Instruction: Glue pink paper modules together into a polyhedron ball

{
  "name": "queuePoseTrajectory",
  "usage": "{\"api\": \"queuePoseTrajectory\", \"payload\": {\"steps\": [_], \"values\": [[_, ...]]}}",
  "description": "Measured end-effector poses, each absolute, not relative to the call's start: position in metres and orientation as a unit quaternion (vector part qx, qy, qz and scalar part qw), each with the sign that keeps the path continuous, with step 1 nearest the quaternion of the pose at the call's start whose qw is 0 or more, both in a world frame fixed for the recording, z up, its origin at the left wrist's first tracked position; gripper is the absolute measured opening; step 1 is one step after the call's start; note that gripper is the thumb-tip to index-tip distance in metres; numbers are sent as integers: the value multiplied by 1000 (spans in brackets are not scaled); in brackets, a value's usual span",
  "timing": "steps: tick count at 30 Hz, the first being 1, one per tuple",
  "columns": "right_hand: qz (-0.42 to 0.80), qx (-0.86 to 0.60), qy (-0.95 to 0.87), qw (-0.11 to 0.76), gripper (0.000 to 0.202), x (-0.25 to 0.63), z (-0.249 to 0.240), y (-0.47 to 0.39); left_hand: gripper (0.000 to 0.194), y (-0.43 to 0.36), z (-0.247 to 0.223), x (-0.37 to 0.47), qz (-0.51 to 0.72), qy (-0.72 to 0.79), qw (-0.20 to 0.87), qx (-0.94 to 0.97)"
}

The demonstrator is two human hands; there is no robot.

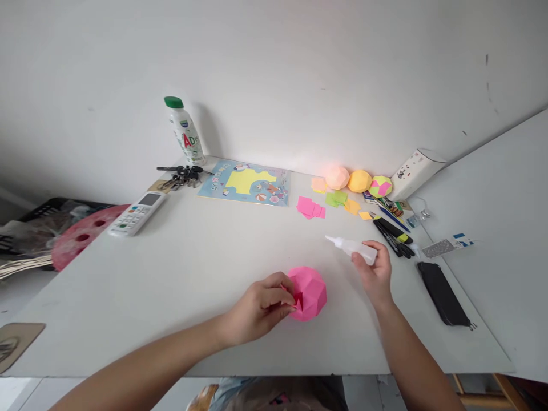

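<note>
Near the front of the white table rests a pink faceted paper ball (311,290) with a small opening on its left side. My left hand (265,303) pinches the paper edge at that opening, thumb and fingers closed on it. To the right, my right hand (375,271) is wrapped round the back end of a white glue bottle (351,247). The bottle is held above the table, its thin nozzle pointing left and away from the ball. Behind it lie pink paper pieces (309,208), green paper pieces (336,198) and orange paper pieces (352,206).
Along the wall stand a peach paper ball (337,177), an orange one (359,181) and a yellow-pink one (381,186). A black pouch (443,293) and pens (393,228) lie right. A bottle (186,134), keys (185,176), remote (137,213) and picture sheet (274,181) are left.
</note>
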State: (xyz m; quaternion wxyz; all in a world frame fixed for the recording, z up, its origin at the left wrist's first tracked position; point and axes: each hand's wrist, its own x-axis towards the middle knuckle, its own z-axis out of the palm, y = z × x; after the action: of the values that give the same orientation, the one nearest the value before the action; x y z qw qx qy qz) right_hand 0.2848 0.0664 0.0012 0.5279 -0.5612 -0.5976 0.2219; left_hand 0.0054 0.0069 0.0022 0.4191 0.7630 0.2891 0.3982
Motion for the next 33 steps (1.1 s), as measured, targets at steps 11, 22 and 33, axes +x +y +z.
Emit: {"api": "queuePoseTrajectory", "payload": {"steps": [11,22,33], "values": [[291,-387,-675,557,19,231,96,41,31,8,0,12,398,346,637,562],[383,-405,-686,467,16,214,76,46,45,12,1,10,367,339,731,465],[292,-345,-772,447,19,211,78,39,45,12,8,11,335,333,797,376]]}}
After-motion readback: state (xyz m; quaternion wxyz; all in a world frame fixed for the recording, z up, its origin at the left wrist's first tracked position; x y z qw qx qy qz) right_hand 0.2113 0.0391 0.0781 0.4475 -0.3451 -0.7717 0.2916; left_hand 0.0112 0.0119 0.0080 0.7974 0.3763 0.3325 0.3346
